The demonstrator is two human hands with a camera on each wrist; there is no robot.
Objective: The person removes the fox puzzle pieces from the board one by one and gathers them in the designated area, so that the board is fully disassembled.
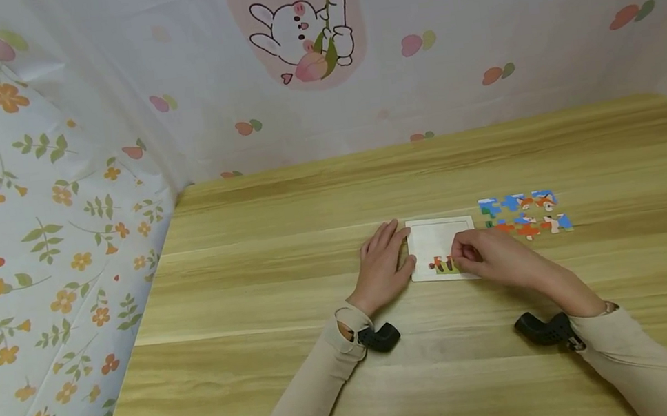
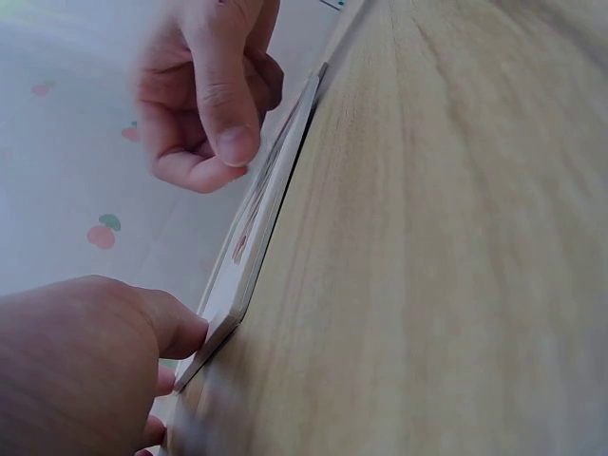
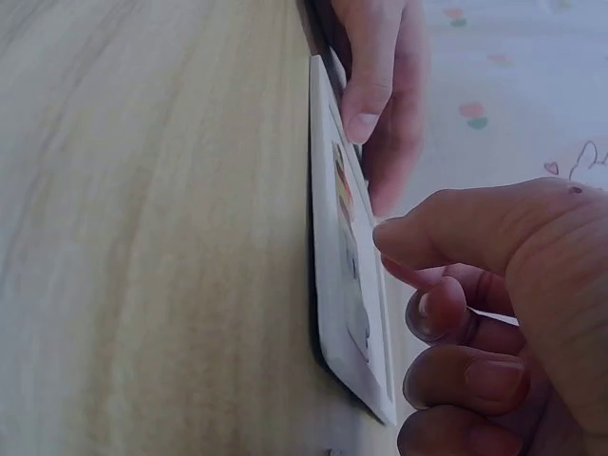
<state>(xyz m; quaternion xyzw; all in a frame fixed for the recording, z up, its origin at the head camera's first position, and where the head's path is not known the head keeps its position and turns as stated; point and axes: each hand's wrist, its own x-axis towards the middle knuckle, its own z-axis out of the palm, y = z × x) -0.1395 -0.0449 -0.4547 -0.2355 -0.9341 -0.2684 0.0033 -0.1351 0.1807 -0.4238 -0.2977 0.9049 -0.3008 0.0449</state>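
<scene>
A shallow white puzzle tray (image 1: pixel 431 241) lies flat on the table. Several joined puzzle pieces (image 1: pixel 443 265) show orange, dark stripes and green along its near side. My left hand (image 1: pixel 381 268) rests at the tray's left side, its thumb and fingers extended and touching the edge; in the left wrist view its thumb (image 2: pixel 176 323) presses the corner. Over the tray's right part hovers my right hand (image 1: pixel 483 255), fingers curled, thumb and index finger close together. No piece shows between those fingertips. This hand hides the right end of the row.
Right of the tray lie two rows of loose puzzle pieces (image 1: pixel 545 199), blue, orange and white. A black wrist camera (image 1: pixel 381 338) is strapped on the left wrist, another (image 1: pixel 539 330) on the right. Behind the wooden table (image 1: pixel 288 241) hangs a printed cloth (image 1: pixel 445 0).
</scene>
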